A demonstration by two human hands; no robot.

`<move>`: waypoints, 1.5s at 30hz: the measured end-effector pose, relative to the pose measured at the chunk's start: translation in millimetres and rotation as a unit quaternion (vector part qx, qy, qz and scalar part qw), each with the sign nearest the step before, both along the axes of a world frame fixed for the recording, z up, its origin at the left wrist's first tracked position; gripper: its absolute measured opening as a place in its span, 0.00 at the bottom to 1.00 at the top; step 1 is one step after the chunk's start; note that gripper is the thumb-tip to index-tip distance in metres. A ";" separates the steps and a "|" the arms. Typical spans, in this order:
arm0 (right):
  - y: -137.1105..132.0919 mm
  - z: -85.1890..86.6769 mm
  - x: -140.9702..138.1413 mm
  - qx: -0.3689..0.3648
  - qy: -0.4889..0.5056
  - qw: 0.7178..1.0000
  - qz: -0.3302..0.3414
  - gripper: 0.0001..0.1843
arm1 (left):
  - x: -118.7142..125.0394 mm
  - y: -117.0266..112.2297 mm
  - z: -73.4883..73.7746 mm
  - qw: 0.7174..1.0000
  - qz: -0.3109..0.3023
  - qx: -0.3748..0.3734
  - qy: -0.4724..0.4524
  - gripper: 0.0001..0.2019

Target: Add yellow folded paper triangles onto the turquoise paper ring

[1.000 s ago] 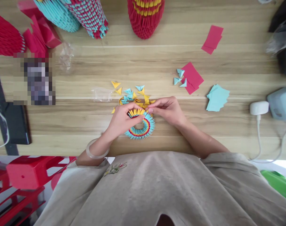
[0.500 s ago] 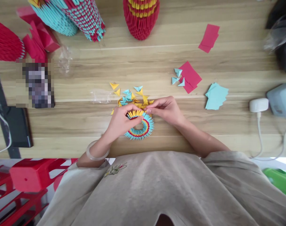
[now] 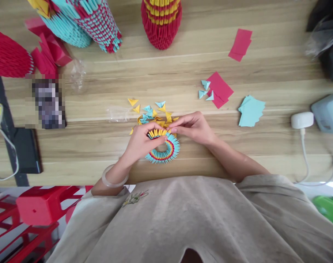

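A: Item one, the hands?
B: Left hand [image 3: 141,141] grips the far-left rim of a modular origami ring [image 3: 166,151], thumb and fingers closed on it. Right hand [image 3: 194,126] pinches closed at the ring's top edge, fingertips on the yellow pieces; whether it holds a loose piece, I cannot tell.

A: Ring's location?
B: On the tabletop [image 3: 182,65] near its front edge, directly before the person. Turquoise outer row, red and yellow bands inside.

A: Adjacent stock?
B: Loose folded triangles [image 3: 152,111], yellow and turquoise, just beyond the hands. A clear plastic bag [image 3: 117,113] to their left.

A: Further out?
B: Red paper squares [image 3: 221,89] with some turquoise triangles, turquoise paper stack [image 3: 251,111], more red sheets [image 3: 240,44]. At the far edge, a red-and-yellow origami vase [image 3: 161,22] and a turquoise-and-red origami model [image 3: 100,23].
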State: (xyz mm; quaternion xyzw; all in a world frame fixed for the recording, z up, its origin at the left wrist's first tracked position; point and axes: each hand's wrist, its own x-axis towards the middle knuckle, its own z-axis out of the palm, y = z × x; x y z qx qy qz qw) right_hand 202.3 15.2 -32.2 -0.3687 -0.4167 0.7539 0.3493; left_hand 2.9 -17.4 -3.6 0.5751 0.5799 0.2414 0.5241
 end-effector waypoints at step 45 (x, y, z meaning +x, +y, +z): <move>-1.2 9.0 -7.3 -0.057 -0.012 0.998 0.019 0.17 | 11.4 -0.6 -0.1 0.995 0.079 -0.020 -0.057 0.18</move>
